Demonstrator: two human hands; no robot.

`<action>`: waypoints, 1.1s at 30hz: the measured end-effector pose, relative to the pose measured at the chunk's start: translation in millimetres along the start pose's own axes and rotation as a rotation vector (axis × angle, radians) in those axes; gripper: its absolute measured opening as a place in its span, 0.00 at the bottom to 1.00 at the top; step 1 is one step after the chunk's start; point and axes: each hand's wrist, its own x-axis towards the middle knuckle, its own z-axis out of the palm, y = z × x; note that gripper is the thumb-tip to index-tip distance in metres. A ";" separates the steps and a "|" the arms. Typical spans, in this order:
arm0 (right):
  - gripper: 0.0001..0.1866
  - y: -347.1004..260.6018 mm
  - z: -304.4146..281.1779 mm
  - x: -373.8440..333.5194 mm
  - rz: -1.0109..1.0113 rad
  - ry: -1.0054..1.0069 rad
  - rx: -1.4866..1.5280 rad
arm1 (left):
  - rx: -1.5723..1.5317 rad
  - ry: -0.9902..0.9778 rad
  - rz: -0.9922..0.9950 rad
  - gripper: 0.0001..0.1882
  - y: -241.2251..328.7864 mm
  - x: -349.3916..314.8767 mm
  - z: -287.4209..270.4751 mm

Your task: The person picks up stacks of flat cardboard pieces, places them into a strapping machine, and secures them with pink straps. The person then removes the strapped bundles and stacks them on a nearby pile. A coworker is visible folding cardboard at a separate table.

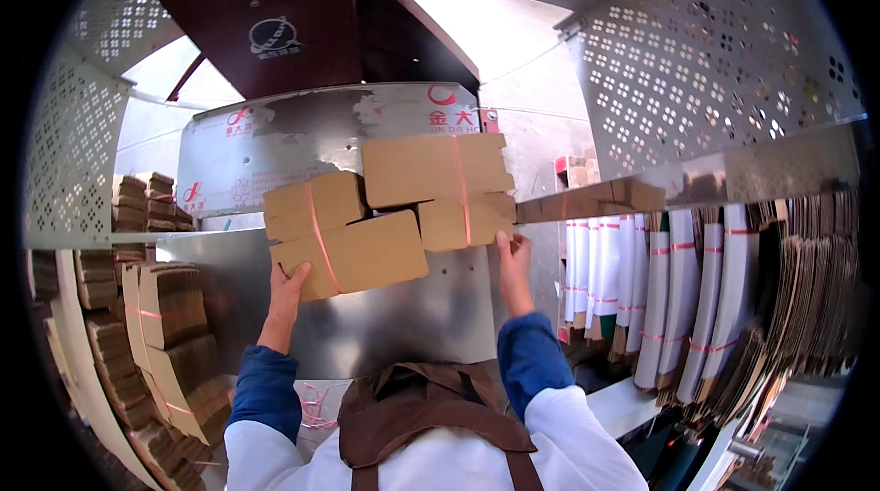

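Observation:
Two bundles of brown cardboard pieces lie side by side on a metal worktable, each bound with a pink strap. My left hand [291, 282] grips the near left corner of the left cardboard bundle [371, 253], thumb on top and fingers hidden beneath. At the near right corner of the right cardboard bundle [412, 170], my right hand [515, 257] pinches the edge with its thumb and fingers. The two bundles touch or nearly touch, with a dark narrow gap showing between them. The metal worktable [403, 326] extends under and in front of them.
Strapped cardboard stacks [174, 308] stand at the left. On the right, white strapped bundles [683, 298] and many upright cardboard sheets [811, 280] line a rack. Perforated metal panels [697, 78] flank the table; a dark red machine housing [266, 14] rises beyond. Loose pink straps [314, 407] lie near my apron.

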 end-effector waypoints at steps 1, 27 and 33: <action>0.23 -12.5 -6.5 -13.4 -0.196 0.042 -0.182 | -0.013 -0.001 -0.003 0.33 3.5 -2.2 3.7; 0.27 -127.8 77.1 28.3 -1.609 -0.750 -0.705 | 0.028 -0.063 -0.147 0.38 38.8 41.8 -1.5; 0.27 -112.2 69.3 -1.0 -1.487 -0.783 -0.855 | 0.058 -0.026 -0.158 0.33 54.8 37.4 8.9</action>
